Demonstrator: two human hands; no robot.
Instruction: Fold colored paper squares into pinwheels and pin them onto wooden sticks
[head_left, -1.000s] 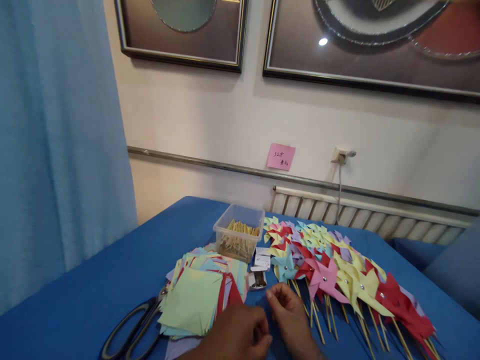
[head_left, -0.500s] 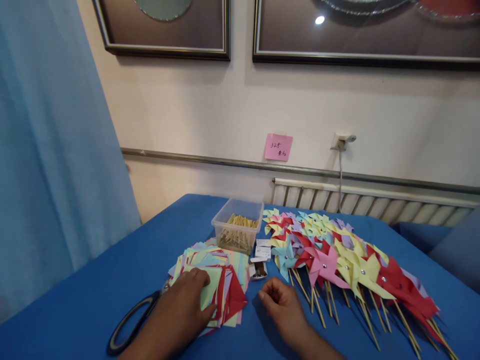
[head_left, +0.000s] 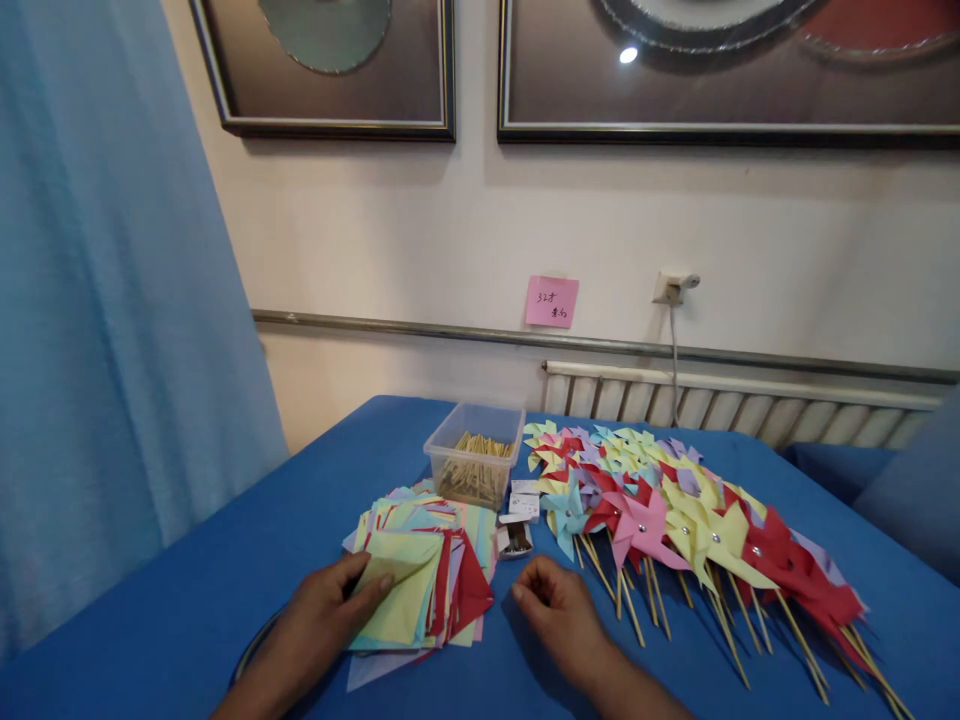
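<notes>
— Yellow sheet (head_left: 401,612), left side. Step?
— Picking paper, I'd judge. My left hand (head_left: 324,608) pinches the sheet's left edge, thumb lying on top, other fingertips mostly hidden. One sheet or several, can't tell.
— Where's it sitting?
— Right at my left thumb, on the near part of the paper stack (head_left: 427,518), between my two hands but closer to the left.
— Right hand?
— My right hand (head_left: 559,612) is just right of the stack, not touching it. Fingers curled in, thumb tip close to the index. Anything tiny pinched there? Can't tell.
— Next move calls for?
— My guess: peel off a single sheet without dragging the ones beneath, then bring it across to the right fingers. Thin paper probably clings, so thumb pressure should be light.
— Other stuff?
— Small carton (head_left: 515,539), flap up, just beyond my right fingertips; contents too small to name. Clear tub (head_left: 442,468) of sticks (head_left: 480,452) farther out, past the stack. Pinwheels (head_left: 640,526) spread to the right of my right fingers, so folding likely follows picking. Dark loop (head_left: 253,648) beside my left forearm, mostly covered.
</notes>
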